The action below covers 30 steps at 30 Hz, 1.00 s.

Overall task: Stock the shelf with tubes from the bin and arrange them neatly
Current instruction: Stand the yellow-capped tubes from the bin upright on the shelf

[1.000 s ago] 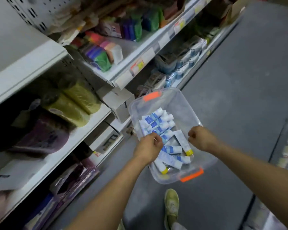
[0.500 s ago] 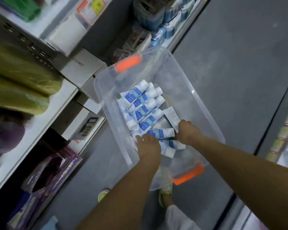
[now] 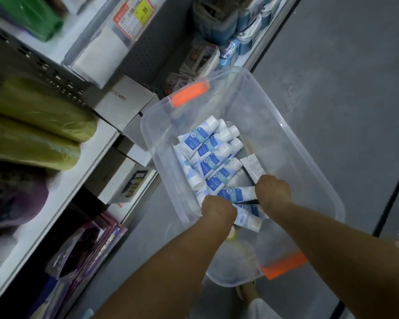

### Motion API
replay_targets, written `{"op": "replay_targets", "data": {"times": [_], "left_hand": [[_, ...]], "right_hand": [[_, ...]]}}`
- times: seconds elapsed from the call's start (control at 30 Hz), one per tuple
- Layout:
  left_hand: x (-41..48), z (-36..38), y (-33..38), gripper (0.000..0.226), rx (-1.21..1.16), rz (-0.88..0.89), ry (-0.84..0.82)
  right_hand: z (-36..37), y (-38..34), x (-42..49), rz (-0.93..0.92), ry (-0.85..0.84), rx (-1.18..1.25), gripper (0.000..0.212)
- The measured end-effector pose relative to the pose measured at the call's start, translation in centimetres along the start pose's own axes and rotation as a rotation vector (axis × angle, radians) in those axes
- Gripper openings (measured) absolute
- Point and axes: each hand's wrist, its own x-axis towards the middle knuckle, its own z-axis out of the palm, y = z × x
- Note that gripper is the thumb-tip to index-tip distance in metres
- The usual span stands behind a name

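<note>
Down among tubes (image 3: 211,165), both hands (image 3: 219,209) crowd bin (image 3: 293,143).

left hand (image 3: 218,209) fingers curled | right hand (image 3: 273,191) fingers curled

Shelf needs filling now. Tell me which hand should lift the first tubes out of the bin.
Left, probably. The left hand is down among the tubes on the shelf side of the bin. The right hand also reaches them, but farther from the shelf.
</note>
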Motion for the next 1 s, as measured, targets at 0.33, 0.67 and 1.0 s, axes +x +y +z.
{"op": "replay_targets", "data": {"times": [0.33, 0.67, 1.0], "left_hand": [[-1.8, -0.5, -2.1, 0.032, -0.504, -0.099, 0.253], [-2.7, -0.7, -2.6, 0.029, -0.775, -0.144, 0.343], [-5.3, -1.2, -2.5, 0.015, -1.117, -0.113, 0.428]], "right_hand": [[-1.1, 0.0, -0.5, 0.113, 0.012, 0.187, 0.032], [1.1, 0.0, -0.7, 0.226, -0.118, 0.454, 0.045], [-2.0, 1.7, -2.9, 0.147, -0.324, 0.914, 0.047]]}}
